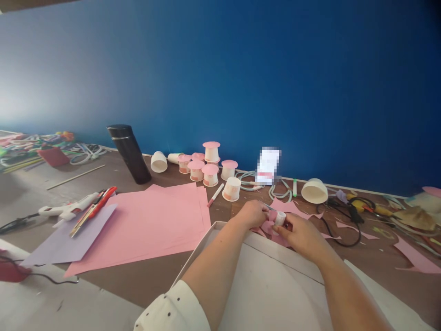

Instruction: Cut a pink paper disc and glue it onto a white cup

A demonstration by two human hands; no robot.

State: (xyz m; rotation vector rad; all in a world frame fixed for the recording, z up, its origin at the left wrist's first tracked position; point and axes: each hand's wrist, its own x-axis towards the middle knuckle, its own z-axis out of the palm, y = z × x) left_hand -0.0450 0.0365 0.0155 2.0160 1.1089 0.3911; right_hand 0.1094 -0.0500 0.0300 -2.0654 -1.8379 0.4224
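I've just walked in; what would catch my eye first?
Probably the big blue wall across the back, with a tall black bottle before it, left of centre. Near the wall's foot, mid-picture, small white cups wear pink discs. Closer in, right of centre, the right hand holds a small white cylinder.

Two hands (254, 214) — one flask (128, 154), one glue gun (74, 208).

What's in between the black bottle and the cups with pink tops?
In the head view, a tipped white cup lies between the black bottle and the pink-topped cups, then another white thing, partly hidden.
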